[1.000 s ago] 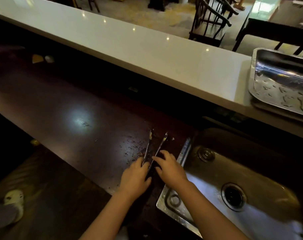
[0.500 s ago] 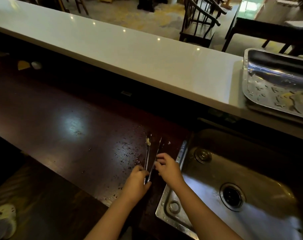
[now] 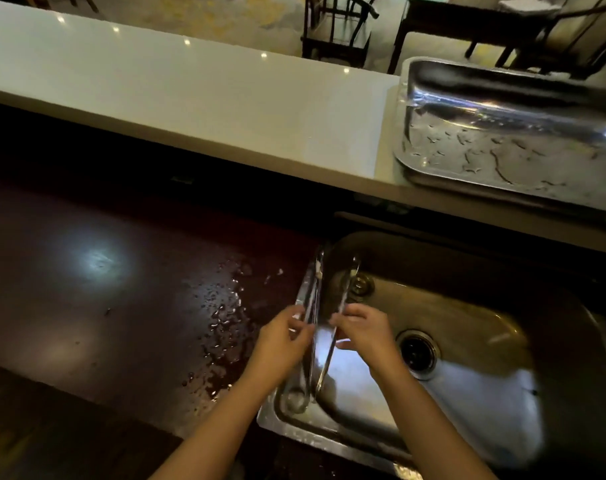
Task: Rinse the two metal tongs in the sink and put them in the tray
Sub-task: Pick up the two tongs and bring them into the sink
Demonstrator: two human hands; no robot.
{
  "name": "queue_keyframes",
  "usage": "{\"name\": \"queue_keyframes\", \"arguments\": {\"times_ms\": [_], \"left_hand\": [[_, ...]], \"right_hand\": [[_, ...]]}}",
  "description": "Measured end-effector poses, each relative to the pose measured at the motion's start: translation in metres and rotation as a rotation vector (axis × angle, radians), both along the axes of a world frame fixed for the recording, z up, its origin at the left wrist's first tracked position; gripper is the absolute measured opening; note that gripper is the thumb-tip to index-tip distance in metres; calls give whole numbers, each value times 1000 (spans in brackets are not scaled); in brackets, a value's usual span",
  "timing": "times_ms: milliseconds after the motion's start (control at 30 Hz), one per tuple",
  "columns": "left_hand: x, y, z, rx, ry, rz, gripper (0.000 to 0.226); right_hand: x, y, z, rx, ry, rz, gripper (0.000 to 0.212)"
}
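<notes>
the left hand (image 3: 280,341) holds one pair of slim metal tongs (image 3: 312,306), fingers and thumb pinched around its arms near the middle. the right hand (image 3: 365,332) holds the second pair of slim metal tongs (image 3: 343,299) in the same way, fingertips closed on the shaft. both pairs point away from the person, tips up toward the far corner of the basin, handle ends low and near the wrists. the left pair sits over the left rim of the stainless steel sink (image 3: 502,393); the right pair hangs above the basin itself. a pale scrap clings near the tip of the left pair. the two pairs lie close together, nearly parallel; contact between them cannot be confirmed.

the round drain (image 3: 417,351) lies just right of the right hand. the dark reddish-brown counter (image 3: 104,289) to the left of the sink carries scattered droplets and specks beside the rim. on the raised white ledge (image 3: 190,98) behind, at the right, rests the rectangular shiny metal tray (image 3: 502,133), wet on its floor, well apart from the tongs.
</notes>
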State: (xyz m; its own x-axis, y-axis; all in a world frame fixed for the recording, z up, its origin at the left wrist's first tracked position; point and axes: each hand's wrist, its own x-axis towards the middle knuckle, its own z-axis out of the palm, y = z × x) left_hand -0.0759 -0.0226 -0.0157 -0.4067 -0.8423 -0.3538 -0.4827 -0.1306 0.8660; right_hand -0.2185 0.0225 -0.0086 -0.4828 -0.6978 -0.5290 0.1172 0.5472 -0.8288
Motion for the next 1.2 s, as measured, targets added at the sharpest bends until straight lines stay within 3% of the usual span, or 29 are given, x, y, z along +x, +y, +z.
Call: {"name": "queue_keyframes", "arguments": {"times_ms": [133,533,667,1000,1200], "left_hand": [[-56,7,-13,32,-22,-117,19],[-142,26,-125,44,-290,-154,16],[-150,28,-155,56,-369,-169,25],[-166,41,-195,14,-365,-67,26],[-164,41,-197,109,-378,-110,24]], "right_hand": [[-37,31,-14,54,-48,-102,9],[-102,44,-116,256,-120,-195,19],[-109,48,-146,294,-189,-240,20],[-120,51,-196,315,3,-228,12],[-117,54,-196,353,70,-150,8]]}}
